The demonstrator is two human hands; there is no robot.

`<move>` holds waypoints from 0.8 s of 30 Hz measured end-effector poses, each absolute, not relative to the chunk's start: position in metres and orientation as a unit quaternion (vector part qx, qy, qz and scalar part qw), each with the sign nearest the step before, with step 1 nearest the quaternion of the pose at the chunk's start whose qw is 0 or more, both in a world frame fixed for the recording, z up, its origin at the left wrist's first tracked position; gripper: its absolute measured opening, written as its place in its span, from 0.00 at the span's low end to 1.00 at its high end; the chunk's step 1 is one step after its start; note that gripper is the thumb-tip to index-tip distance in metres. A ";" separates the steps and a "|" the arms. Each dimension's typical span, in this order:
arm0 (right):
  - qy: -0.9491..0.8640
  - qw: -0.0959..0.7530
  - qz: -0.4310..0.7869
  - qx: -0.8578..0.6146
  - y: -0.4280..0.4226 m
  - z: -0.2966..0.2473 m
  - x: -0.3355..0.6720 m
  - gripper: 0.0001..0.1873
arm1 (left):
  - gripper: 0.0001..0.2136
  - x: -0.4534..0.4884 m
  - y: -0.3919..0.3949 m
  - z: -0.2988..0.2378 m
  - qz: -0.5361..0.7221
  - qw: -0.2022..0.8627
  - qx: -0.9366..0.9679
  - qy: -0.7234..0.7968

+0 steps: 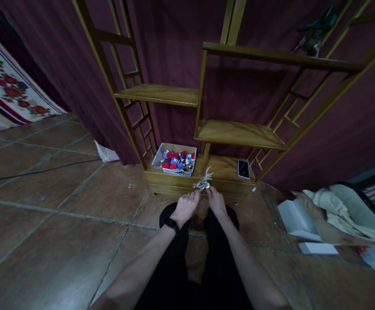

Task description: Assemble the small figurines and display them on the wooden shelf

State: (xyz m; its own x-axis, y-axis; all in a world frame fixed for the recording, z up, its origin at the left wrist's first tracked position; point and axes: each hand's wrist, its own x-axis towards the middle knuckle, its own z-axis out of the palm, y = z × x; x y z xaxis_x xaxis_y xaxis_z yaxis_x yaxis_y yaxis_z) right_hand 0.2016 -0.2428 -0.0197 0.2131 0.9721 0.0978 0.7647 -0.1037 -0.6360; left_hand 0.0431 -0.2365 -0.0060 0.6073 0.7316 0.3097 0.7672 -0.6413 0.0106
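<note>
Between my two hands is a small, shiny, whitish branching object [203, 183], glassy or plastic-looking, with thin prongs pointing up; its exact kind is unclear. My left hand [186, 207], with a dark band on the wrist, pinches its lower left side. On the lower right side, the fingers of my right hand [216, 201] close on the same object. Just beyond, on the bottom ledge of the wooden shelf unit [219, 165], sits an open cardboard box [178, 171] full of small red, blue and white items. A phone [243, 169] lies flat at the ledge's right end.
Upper shelf boards [239, 132] jut out above the ledge. High at the right stands a dark green figurine [316, 32]. White boxes [299, 219] and a beige cloth [344, 211] lie on the floor to the right. A black cable [42, 172] crosses the tiles at left.
</note>
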 end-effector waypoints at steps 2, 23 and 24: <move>-0.590 0.306 0.178 -0.726 -0.243 -0.021 0.203 0.12 | 0.16 0.044 -0.236 -0.008 -0.141 0.068 -0.898 -0.412; -0.532 0.378 0.171 -0.738 -0.251 -0.012 0.205 0.13 | 0.27 0.044 -0.241 -0.004 -0.111 0.066 -0.918 -0.375; -0.532 0.378 0.170 -0.738 -0.252 -0.012 0.205 0.13 | 0.27 0.044 -0.241 -0.004 -0.110 0.064 -0.918 -0.376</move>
